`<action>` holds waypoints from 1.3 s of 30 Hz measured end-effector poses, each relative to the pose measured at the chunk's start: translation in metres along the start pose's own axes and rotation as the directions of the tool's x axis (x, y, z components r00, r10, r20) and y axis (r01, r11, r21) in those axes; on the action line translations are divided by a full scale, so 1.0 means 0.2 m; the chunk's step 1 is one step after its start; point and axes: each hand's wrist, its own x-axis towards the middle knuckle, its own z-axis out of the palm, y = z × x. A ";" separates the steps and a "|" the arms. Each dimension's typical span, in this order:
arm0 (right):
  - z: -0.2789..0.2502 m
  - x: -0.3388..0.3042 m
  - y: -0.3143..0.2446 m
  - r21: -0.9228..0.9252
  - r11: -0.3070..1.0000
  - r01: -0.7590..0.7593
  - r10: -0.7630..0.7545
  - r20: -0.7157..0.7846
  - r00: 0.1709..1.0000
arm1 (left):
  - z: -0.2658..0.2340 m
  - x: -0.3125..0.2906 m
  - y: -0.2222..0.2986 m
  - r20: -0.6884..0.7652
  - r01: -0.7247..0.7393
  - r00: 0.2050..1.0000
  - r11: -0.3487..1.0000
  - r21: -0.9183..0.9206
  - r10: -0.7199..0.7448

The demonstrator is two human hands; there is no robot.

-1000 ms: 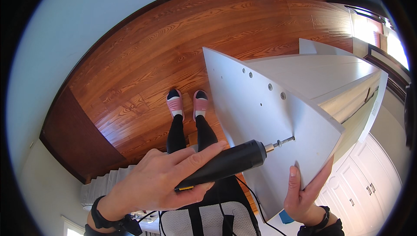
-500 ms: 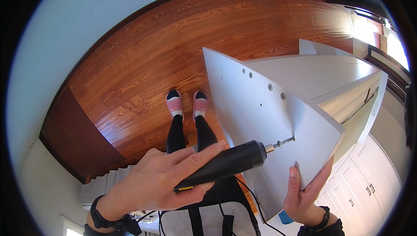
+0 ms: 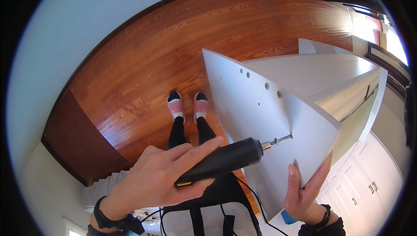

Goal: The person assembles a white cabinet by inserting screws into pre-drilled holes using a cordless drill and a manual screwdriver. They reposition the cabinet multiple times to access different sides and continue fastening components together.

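Black screwdriver point(image 3: 228, 160) (gripped) jutting from left hand point(image 3: 158, 176), right hand point(image 3: 302, 200) clasping white panel point(image 3: 260, 121)

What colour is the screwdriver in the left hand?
Mostly black: the screwdriver shows best in the head view.

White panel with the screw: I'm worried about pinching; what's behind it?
A white board and a pale strip run back from the panel. The right hand is partly behind its edge; the panel's back is hidden.

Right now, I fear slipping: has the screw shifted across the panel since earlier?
No: against the metal fasteners in the white panel, the screw keeps its place.
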 end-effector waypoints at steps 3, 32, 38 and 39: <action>-0.01 0.01 -0.01 0.083 0.997 -0.005 0.006 -0.012 1.000 | 0.02 0.00 0.03 -0.051 0.017 0.999 1.000 -0.004 -0.017; 0.23 -1.49 1.10 0.854 -0.508 0.109 0.797 0.419 0.436 | 0.51 0.41 0.45 -0.629 -0.113 0.634 0.750 -0.651 -0.450; 0.15 -1.42 1.07 0.860 -0.507 0.047 0.787 0.441 0.431 | 0.52 0.38 0.43 -0.744 -0.153 0.581 0.854 -0.497 -0.329; 0.14 -1.42 1.06 0.869 -0.493 0.038 0.801 0.437 0.408 | 0.52 0.37 0.43 -0.740 -0.154 0.600 0.863 -0.480 -0.304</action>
